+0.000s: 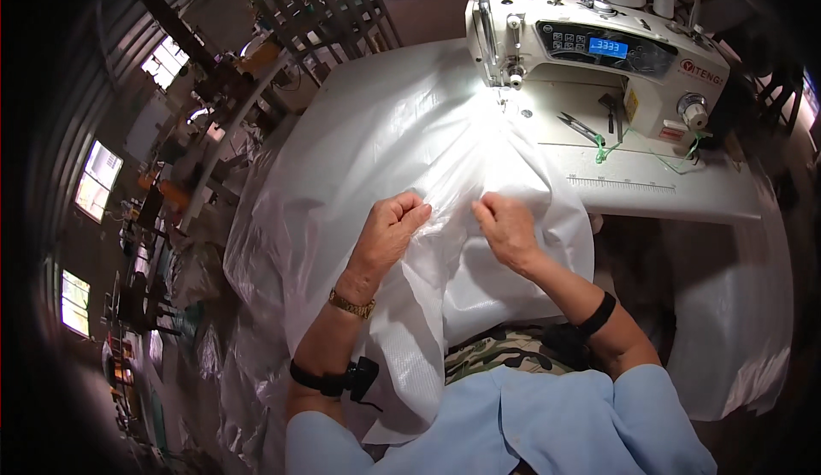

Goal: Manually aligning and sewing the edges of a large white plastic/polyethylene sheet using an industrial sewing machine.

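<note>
White sheeting (479, 283) is pinched in the left grip (386, 234) and apparently the right grip (511, 234), spread around both and gathered ahead toward the sewing machine (532, 54). Edges are seemingly being aligned; even tension appears called for next.

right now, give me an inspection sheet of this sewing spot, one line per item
Surface: pale table, ruler marks near its front edge
Job's things: white sheet, creased, reaching under the lit head of the machine
Clutter: snips, dark tool and green thread
Hands: left and right both pinching the sheet
Cables: cannot tell, background dim
Surroundings: windows at left, slatted rack behind
</note>
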Motion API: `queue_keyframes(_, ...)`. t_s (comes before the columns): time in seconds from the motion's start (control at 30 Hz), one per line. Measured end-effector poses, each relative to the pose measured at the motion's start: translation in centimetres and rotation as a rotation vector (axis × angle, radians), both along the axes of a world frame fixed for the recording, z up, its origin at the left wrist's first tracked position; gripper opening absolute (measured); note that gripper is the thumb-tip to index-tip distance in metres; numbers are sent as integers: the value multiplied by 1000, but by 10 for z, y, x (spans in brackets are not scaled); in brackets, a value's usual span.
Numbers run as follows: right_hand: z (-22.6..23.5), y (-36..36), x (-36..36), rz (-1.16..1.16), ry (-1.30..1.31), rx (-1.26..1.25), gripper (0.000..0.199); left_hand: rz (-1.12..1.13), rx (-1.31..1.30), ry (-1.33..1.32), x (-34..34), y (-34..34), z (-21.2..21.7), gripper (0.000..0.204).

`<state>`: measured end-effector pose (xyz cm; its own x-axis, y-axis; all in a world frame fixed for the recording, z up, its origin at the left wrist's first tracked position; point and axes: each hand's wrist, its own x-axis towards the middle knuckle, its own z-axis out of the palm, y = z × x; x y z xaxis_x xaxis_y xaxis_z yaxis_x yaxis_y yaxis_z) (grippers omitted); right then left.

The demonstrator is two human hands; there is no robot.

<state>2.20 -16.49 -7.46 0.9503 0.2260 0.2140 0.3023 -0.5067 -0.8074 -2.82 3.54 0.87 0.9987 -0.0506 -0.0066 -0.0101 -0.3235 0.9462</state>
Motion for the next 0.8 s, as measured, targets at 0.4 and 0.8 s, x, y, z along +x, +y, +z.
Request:
queue_keyframes(0.4,-65,98,-18,661,-320,169,23,-71,224,-161,-4,-4,0,27)
queue_keyframes(0.8,18,-23,-2,69,-313,-6,17,-51,170,-129,-17,-13,-14,20)
